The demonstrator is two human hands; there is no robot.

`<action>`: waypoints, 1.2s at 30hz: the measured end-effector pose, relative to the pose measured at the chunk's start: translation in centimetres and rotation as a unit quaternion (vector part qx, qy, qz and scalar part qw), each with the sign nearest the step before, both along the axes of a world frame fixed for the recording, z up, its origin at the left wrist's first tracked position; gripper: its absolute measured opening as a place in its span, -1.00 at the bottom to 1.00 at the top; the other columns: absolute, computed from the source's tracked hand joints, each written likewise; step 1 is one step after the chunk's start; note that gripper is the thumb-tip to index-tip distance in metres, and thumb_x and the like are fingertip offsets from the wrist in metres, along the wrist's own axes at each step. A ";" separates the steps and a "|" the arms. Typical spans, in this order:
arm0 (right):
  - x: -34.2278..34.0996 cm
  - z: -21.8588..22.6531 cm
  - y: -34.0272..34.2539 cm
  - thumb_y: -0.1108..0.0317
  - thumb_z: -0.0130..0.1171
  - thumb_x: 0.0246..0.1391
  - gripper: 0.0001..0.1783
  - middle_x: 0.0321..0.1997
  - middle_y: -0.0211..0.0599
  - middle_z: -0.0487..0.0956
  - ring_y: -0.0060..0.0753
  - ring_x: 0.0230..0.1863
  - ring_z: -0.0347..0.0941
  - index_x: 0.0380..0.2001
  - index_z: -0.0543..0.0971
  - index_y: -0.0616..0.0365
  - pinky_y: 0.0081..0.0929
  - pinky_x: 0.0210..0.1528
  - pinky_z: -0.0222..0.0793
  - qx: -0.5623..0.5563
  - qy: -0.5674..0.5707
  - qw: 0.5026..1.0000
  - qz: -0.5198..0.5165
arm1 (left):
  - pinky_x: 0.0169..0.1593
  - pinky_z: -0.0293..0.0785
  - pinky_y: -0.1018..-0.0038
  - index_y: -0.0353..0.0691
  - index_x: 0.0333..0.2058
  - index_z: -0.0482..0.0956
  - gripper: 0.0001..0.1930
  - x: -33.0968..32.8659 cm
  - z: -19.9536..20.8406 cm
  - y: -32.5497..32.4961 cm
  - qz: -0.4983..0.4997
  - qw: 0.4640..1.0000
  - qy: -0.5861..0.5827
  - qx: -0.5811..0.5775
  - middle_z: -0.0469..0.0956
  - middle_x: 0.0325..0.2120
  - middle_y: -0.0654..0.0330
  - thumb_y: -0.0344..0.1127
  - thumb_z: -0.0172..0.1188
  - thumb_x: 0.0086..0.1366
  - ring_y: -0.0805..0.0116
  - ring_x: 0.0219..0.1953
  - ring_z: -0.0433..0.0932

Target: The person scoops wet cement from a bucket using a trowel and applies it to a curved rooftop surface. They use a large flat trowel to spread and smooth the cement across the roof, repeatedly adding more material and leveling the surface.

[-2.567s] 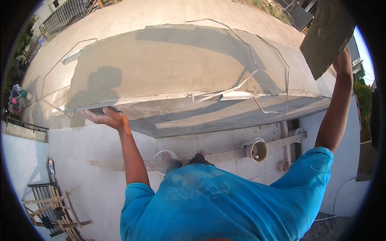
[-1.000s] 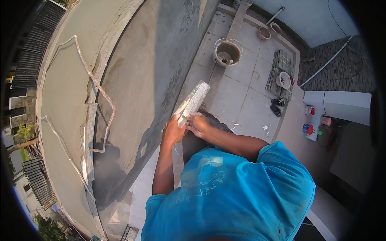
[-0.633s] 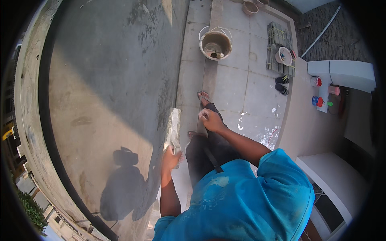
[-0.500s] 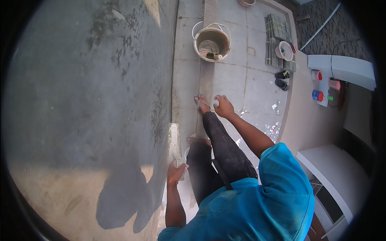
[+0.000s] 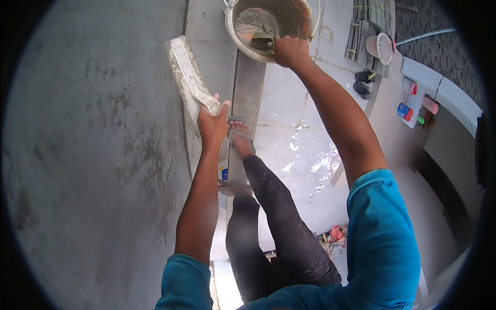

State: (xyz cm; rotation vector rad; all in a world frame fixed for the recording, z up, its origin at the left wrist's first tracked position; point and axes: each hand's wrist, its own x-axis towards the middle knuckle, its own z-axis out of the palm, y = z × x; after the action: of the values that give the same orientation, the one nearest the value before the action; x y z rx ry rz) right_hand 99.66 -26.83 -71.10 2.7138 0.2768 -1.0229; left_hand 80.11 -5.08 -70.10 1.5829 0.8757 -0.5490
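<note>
My left hand (image 5: pixel 211 123) is closed round the handle of a long, pale plastering float (image 5: pixel 182 70), smeared with dried mortar. The float tilts up along the grey wall, handle side toward me. At the top, my right hand (image 5: pixel 291 51) reaches over the near rim of a mortar-stained bucket (image 5: pixel 231 32). Its fingers are wrapped round the handle of a trowel, which they hide. The trowel's dark blade (image 5: pixel 262 41) points into wet grey mortar (image 5: pixel 256 21) in the bucket.
A grey plastered wall (image 5: pixel 103 155) fills the left side. My sandalled feet (image 5: pixel 241 139) stand on a plank (image 5: pixel 247 93) that runs toward the bucket. Farther right are bundled slats (image 5: pixel 356 33), a small pail (image 5: pixel 380 49), dark shoes (image 5: pixel 363 85) and paint cans (image 5: pixel 404 111).
My right hand has moved forward from beside my leg and taken hold of the trowel in the bucket. My left hand has raised the float forward along the wall. The bucket now appears nearer.
</note>
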 end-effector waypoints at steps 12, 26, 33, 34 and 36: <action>0.4 3.0 -4.3 0.10 0.12 0.19 -0.53 -0.09 0.03 0.67 0.10 -0.14 0.65 0.12 0.54 0.00 0.01 -0.03 0.54 0.072 -0.023 0.991 -0.108 | -0.43 0.50 0.43 -0.42 -0.15 0.45 -0.56 11.7 -6.5 -6.6 0.084 0.991 -0.087 -0.050 0.58 -0.37 0.10 -0.38 0.48 0.09 0.42 -0.51 0.56; -15.5 -0.4 -1.0 0.29 0.04 0.20 -0.57 -0.08 -0.04 0.58 0.00 -0.36 0.66 0.15 0.55 -0.13 -0.09 -0.43 0.57 0.121 -0.024 0.992 0.033 | -0.06 0.52 0.24 -0.40 -0.01 0.51 -0.53 2.5 -4.2 -0.9 -0.113 0.956 -0.209 0.173 0.67 -0.23 -0.19 -0.44 0.41 0.09 -0.15 -0.12 0.67; -16.0 -3.6 -2.0 0.21 0.09 0.22 -0.52 0.10 -0.04 0.56 -0.03 -0.33 0.67 0.22 0.50 -0.14 -0.16 -0.41 0.59 0.140 -0.130 0.981 -0.027 | -0.13 0.55 0.24 -0.41 -0.03 0.51 -0.54 1.9 -2.6 -2.6 -0.148 0.948 -0.223 0.172 0.68 -0.28 -0.17 -0.47 0.41 0.09 -0.12 -0.21 0.70; -17.8 -3.5 -1.7 0.20 0.10 0.22 -0.52 0.11 -0.03 0.55 -0.02 -0.31 0.67 0.22 0.50 -0.14 -0.16 -0.40 0.59 0.132 -0.090 0.987 -0.021 | -0.14 0.55 0.24 -0.41 -0.02 0.52 -0.55 1.7 -2.8 -2.6 -0.151 0.943 -0.229 0.189 0.68 -0.28 -0.17 -0.48 0.40 0.09 -0.11 -0.21 0.70; -19.0 -2.1 -1.8 0.17 0.13 0.21 -0.50 0.13 -0.02 0.55 0.02 -0.28 0.67 0.23 0.49 -0.13 -0.14 -0.36 0.60 0.146 -0.012 0.989 -0.030 | -0.15 0.56 0.25 -0.40 -0.02 0.52 -0.55 1.4 -3.2 -2.6 -0.157 0.932 -0.242 0.221 0.68 -0.29 -0.17 -0.49 0.40 0.09 -0.09 -0.23 0.71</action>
State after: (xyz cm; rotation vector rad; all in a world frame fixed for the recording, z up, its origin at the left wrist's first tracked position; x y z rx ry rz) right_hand 80.69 -28.66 -73.23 3.0104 0.3679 -1.0365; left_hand 81.54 -7.67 -73.27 2.1704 0.3801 -0.1568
